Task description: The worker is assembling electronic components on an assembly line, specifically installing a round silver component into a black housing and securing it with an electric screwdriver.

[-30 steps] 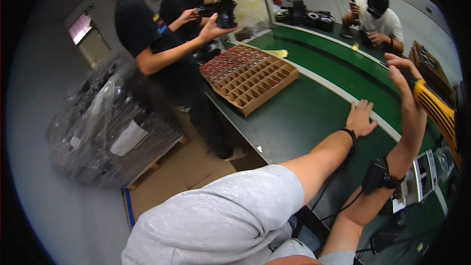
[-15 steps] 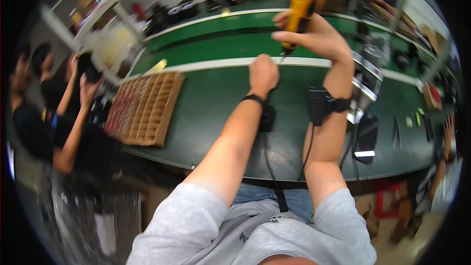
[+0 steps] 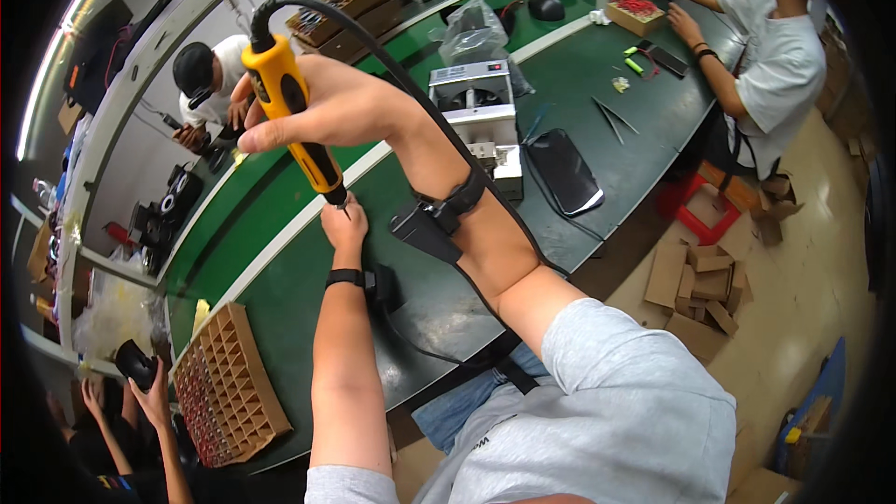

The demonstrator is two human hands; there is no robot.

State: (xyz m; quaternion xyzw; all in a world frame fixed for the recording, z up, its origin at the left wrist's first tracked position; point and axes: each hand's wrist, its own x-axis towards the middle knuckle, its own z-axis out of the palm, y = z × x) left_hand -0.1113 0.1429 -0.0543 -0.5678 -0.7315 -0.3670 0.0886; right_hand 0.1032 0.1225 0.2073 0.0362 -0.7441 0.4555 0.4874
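My right hand is wrapped round a yellow and black electric screwdriver, its black cable curving back over my forearm. The screwdriver points down, with its thin bit right by my left hand. That left hand is closed low over the green bench, its fingers mostly hidden behind the tool and its own back; whatever it grips cannot be seen. A black strap circles my left wrist, and a black box is strapped to my right forearm. On the left stands a cardboard tray with many compartments, part of them filled with small reddish pieces.
Right of my arm sit a metal-cased device, a black phone-like slab and tweezers. A white rail runs along the bench. Co-workers are at the far side, left and right. Flattened cartons and a red stool are on the floor.
My view has swung to the right and tilted, so the bench runs slantwise and more floor shows. The screwdriver stays in my right hand; its bit now appears against my left hand.
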